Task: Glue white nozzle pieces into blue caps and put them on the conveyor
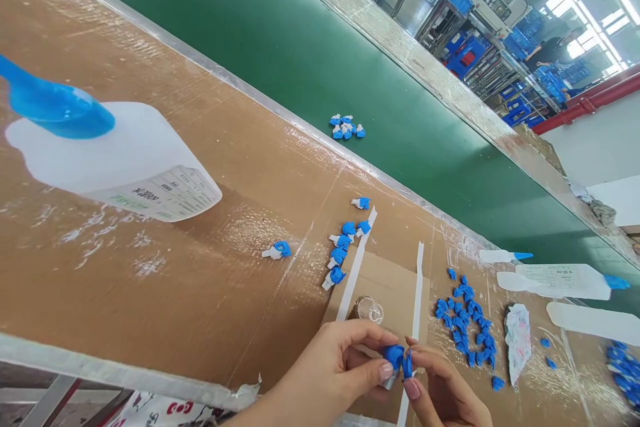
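Observation:
At the bottom of the view my left hand (334, 368) pinches a small blue plastic cap (394, 355) with a white part under it. My right hand (443, 390) meets it from the right, thumb and forefinger closed on a second small blue piece (407, 365) pressed against the first. Both hands hover just above the brown cardboard-covered bench (210, 280). Just beyond my fingers a small clear glass vial (369, 310) lies on the cardboard. A loose pile of blue pieces (465, 323) spreads to the right of my hands.
A row of blue-and-white assembled parts (343, 250) lies beside a white tape strip (357, 263); one (277, 251) sits apart. A white bottle with blue cap (100, 153) lies at left, more bottles (560, 278) at right. Several parts (347, 127) ride the green conveyor belt (310, 60).

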{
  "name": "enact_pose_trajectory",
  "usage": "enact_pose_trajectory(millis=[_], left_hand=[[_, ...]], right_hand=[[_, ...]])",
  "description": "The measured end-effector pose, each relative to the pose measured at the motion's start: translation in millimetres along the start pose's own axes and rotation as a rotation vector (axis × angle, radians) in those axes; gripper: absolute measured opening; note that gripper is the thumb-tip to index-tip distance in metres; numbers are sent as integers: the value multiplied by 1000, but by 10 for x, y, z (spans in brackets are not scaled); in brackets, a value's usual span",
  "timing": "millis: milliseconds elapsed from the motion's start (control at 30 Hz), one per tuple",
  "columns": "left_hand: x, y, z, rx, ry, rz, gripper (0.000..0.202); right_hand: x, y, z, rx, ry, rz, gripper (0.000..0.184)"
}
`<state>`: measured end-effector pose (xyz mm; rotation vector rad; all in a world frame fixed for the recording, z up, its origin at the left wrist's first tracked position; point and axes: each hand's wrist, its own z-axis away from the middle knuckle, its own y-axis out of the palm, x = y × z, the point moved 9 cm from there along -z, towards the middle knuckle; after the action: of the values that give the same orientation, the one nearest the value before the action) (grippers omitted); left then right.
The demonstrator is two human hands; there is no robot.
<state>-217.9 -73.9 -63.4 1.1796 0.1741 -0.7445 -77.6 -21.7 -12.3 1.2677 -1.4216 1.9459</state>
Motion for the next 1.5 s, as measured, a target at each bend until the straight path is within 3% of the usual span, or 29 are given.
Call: enact_pose_trajectory(millis=[133, 267, 333, 400, 467, 533, 600, 700, 800, 933, 1067, 1167, 1267, 1400, 1500], left_hand=[[45, -1, -18, -3, -16, -35, 52], [110, -20, -50, 27, 18, -173, 42], [136, -99, -38, -15, 22, -254, 37], [51, -219, 11, -89, 73, -379, 31], [-179, -368, 86, -195, 164, -527, 28], [-515, -542, 152, -331, 239, -673, 29], [-926, -710, 183, -488, 314, -834, 33], [-1491, -852, 114, -680, 405, -1163, 37], [-1748, -945, -85, -751, 384, -1374, 38], [-1757, -950, -316, -694, 374, -1495, 39], [-1704, -914, -331, -684, 381, -1562, 53], [-1704, -879, -160, -693, 462, -1538, 60], [-1684, -932, 154, -741, 512, -1492, 52], [-1552, -1097, 534, -770, 458, -1479, 39], [-1420, -1176, 636, -721, 419, -1443, 40]], right_hand=[[188, 5, -40, -39, -127, 124, 17], [431, 235, 48, 52, -316, 304, 22], [417, 276, 108, 54, -346, 380, 23], [234, 128, 92, -25, -267, 414, 29], [-74, -188, 7, -151, -128, 444, 38], [-377, -571, -100, -298, -18, 532, 35], [-608, -811, -228, -325, 9, 546, 33], [-798, -958, -353, -303, 5, 545, 29], [-868, -987, -356, -289, 14, 552, 27], [-925, -974, -305, -251, 44, 556, 27], [-921, -957, -264, -208, 39, 563, 26], [-866, -980, -212, -214, 16, 574, 32], [-815, -1075, -131, -309, 30, 606, 38], [-853, -1133, -88, -384, 115, 636, 52], [-919, -1113, -152, -373, 144, 638, 60]])
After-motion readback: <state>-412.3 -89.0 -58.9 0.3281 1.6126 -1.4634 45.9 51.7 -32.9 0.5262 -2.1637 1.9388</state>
